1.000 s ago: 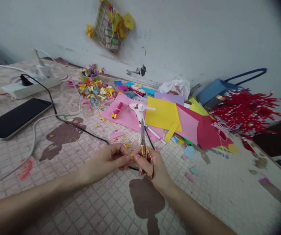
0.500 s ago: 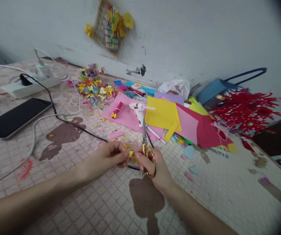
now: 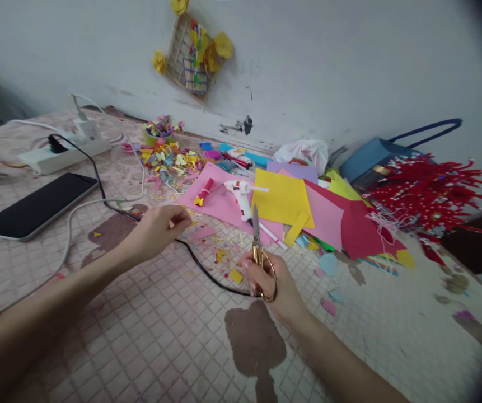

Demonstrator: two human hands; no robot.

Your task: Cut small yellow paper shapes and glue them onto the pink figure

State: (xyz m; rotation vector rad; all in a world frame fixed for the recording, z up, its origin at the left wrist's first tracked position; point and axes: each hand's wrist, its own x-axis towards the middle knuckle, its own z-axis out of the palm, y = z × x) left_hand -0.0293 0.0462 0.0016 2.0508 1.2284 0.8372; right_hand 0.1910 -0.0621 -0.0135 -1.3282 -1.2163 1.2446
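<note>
Gold-handled scissors [image 3: 258, 242] sit in my right hand [image 3: 272, 280], their blades closed and pointing up and away. My left hand [image 3: 159, 229] is raised to the left, thumb and fingers pinched together; whatever they may hold is hidden. It is above the black cable [image 3: 205, 271]. Between my hands lie yellow paper scraps [image 3: 220, 255] and a small yellow piece [image 3: 236, 276]. Beyond the scissors, a white glue gun [image 3: 239, 197] rests on pink paper [image 3: 215, 208], beside a small red roll [image 3: 206, 188] with a yellow shape at its end.
Yellow paper [image 3: 280, 193] and red paper [image 3: 362, 229] lie right of the glue gun. Red fuzzy stems [image 3: 425, 190] are heaped near a blue bag [image 3: 366, 159]. A heap of paper cutouts [image 3: 171, 157] is at the back. A phone [image 3: 34, 204] and power strip [image 3: 66, 155] are left.
My left hand has moved left and away from the scissors, uncovering scraps on the table. My right hand keeps the scissors. The view has shifted slightly.
</note>
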